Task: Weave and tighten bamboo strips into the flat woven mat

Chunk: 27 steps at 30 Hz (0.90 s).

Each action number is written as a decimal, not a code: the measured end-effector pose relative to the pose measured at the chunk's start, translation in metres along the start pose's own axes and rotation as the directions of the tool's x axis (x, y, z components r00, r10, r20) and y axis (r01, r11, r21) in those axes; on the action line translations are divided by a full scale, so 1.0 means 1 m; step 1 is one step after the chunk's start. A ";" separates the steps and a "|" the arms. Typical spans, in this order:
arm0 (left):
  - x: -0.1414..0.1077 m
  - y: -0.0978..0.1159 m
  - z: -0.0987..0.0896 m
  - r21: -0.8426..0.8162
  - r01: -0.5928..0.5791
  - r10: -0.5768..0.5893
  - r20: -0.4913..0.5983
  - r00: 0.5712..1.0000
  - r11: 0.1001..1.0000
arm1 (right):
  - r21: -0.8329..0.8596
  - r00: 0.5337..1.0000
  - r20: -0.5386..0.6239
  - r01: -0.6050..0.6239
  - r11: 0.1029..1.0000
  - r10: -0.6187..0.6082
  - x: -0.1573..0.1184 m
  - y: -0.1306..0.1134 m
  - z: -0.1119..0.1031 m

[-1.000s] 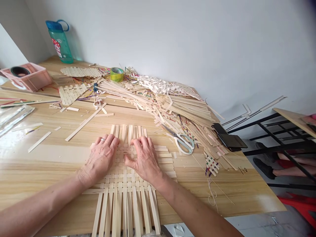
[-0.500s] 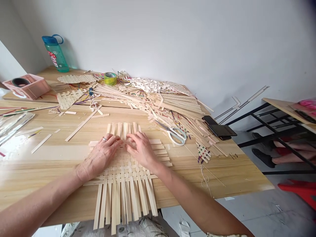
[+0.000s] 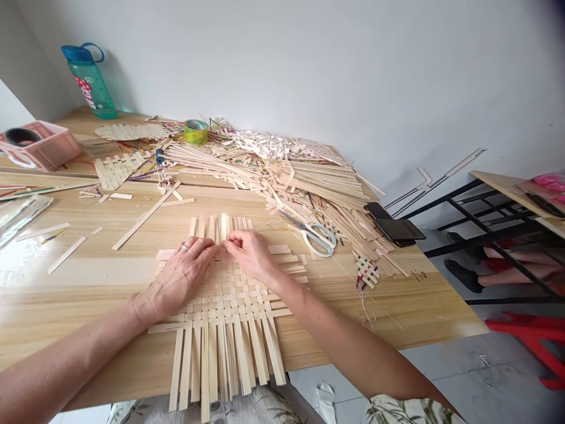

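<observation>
Right hand (image 3: 252, 254) — fingers (image 3: 237, 237) bunched

The pale wood-grain counter (image 3: 128, 274) carries a partly woven mat (image 3: 229, 294) of flat strips, some ends overhanging the front edge. To its right lie white-handled scissors (image 3: 318, 235), a small weave (image 3: 366, 270) with coloured strips and a black phone (image 3: 401, 231). Behind, a heap of loose strips (image 3: 326, 179) spreads widely, a yellow-green tape roll (image 3: 195, 133) near its left end. Farther left stand a teal water bottle (image 3: 97, 88) and a pink plastic basket (image 3: 57, 150); a clear plastic pouch (image 3: 20, 221) lies nearer.
</observation>
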<state>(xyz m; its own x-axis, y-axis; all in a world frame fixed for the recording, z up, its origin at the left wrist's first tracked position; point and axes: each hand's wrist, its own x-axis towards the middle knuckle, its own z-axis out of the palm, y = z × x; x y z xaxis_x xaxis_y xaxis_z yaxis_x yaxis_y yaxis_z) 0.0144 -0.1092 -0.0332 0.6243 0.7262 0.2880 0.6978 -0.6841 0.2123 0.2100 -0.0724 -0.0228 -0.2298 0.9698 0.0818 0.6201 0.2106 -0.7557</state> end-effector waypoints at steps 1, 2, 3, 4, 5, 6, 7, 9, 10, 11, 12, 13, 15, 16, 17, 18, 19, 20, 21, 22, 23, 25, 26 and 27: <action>0.000 0.000 0.000 0.007 0.004 -0.004 0.003 1.000 1.000 | 0.013 1.000 -0.013 0.015 1.000 -0.015 -0.002 0.001 0.001; 0.001 0.000 0.001 0.011 0.009 -0.009 0.010 1.000 1.000 | 0.037 0.999 -0.024 0.033 0.999 -0.032 -0.003 0.003 0.001; 0.001 0.000 0.001 0.011 0.015 -0.016 0.017 1.000 1.000 | 0.071 0.998 -0.036 0.050 0.996 -0.048 -0.004 0.004 0.002; 0.001 0.000 0.001 0.008 0.023 -0.023 0.023 0.999 1.000 | 0.107 0.997 -0.046 0.066 0.992 -0.062 -0.005 0.006 0.002; 0.001 0.000 0.000 0.003 0.030 -0.030 0.027 0.999 1.000 | 0.140 0.996 -0.057 0.079 0.987 -0.072 -0.006 0.007 0.002; 0.001 0.000 0.000 -0.003 0.033 -0.033 0.030 0.999 0.999 | 0.163 0.995 -0.067 0.087 0.983 -0.077 -0.006 0.008 0.002; 0.001 0.001 -0.001 -0.008 0.032 -0.032 0.031 0.999 0.999 | 0.175 0.994 -0.075 0.090 0.981 -0.077 -0.006 0.008 0.002; 0.001 0.002 -0.002 -0.014 0.024 -0.024 0.039 0.999 1.000 | 0.176 0.993 -0.088 0.096 0.980 -0.081 -0.007 0.008 0.002; 0.001 0.002 -0.003 -0.014 0.021 -0.020 0.045 0.999 1.000 | 0.174 0.992 -0.092 0.099 0.980 -0.084 -0.007 0.008 0.003; 0.001 0.003 -0.004 -0.014 0.019 -0.019 0.051 0.999 1.000 | 0.173 0.992 -0.098 0.101 0.980 -0.085 -0.008 0.008 0.003; 0.001 0.003 -0.005 -0.015 0.019 -0.018 0.059 0.998 1.000 | 0.173 0.991 -0.104 0.104 0.979 -0.087 -0.008 0.008 0.003; 0.000 0.003 -0.005 -0.017 0.019 -0.018 0.068 0.998 1.000 | 0.174 0.990 -0.110 0.110 0.979 -0.091 -0.009 0.008 0.003; 0.000 0.002 -0.005 -0.026 0.020 -0.018 0.077 0.997 0.999 | 0.183 0.986 -0.123 0.132 0.974 -0.111 -0.010 0.008 0.003; 0.000 0.002 -0.005 -0.036 0.020 -0.017 0.072 0.997 0.999 | 0.189 0.984 -0.126 0.150 0.970 -0.128 -0.011 0.009 0.003; 0.000 0.001 -0.004 -0.049 0.020 -0.016 0.063 0.998 0.999 | 0.195 0.981 -0.127 0.170 0.966 -0.147 -0.011 0.009 0.003; 0.000 0.000 -0.003 -0.065 0.021 -0.018 0.050 0.999 0.998 | 0.201 0.978 -0.127 0.187 0.962 -0.164 -0.011 0.010 0.003; 0.000 0.000 -0.002 -0.083 0.028 -0.025 0.040 0.999 0.996 | 0.205 0.976 -0.125 0.200 0.958 -0.177 -0.010 0.010 0.003; 0.000 0.000 -0.002 -0.101 0.043 -0.039 0.036 0.999 0.994 | 0.208 0.975 -0.123 0.207 0.956 -0.184 -0.010 0.011 0.003; 0.001 0.000 -0.001 -0.115 0.065 -0.060 0.039 0.997 0.991 | 0.205 0.975 -0.120 0.208 0.956 -0.186 -0.009 0.011 0.003; 0.001 0.001 -0.001 -0.123 0.090 -0.085 0.045 0.995 0.988 | 0.196 0.976 -0.119 0.205 0.959 -0.184 -0.008 0.012 0.003; 0.002 0.001 -0.001 -0.128 0.116 -0.110 0.053 0.992 0.985 | 0.181 0.977 -0.117 0.200 0.963 -0.181 -0.008 0.012 0.003; 0.005 0.002 -0.001 -0.136 0.154 -0.145 0.070 0.987 0.979 | 0.135 0.977 -0.115 0.193 0.972 -0.178 -0.007 0.012 0.004; 0.006 0.003 -0.001 -0.144 0.164 -0.154 0.075 0.985 0.976 | 0.111 0.977 -0.116 0.192 0.975 -0.179 -0.007 0.011 0.004; 0.007 0.003 -0.001 -0.155 0.172 -0.161 0.077 0.984 0.973 | 0.090 0.976 -0.120 0.195 0.977 -0.184 -0.007 0.011 0.005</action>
<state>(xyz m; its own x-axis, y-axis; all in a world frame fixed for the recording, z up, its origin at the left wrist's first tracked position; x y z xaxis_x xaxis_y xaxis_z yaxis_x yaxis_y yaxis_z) 0.0203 -0.1065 -0.0301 0.5286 0.8302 0.1771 0.7318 -0.5514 0.4005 0.2149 -0.0771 -0.0346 -0.2484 0.9222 0.2963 0.4937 0.3837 -0.7804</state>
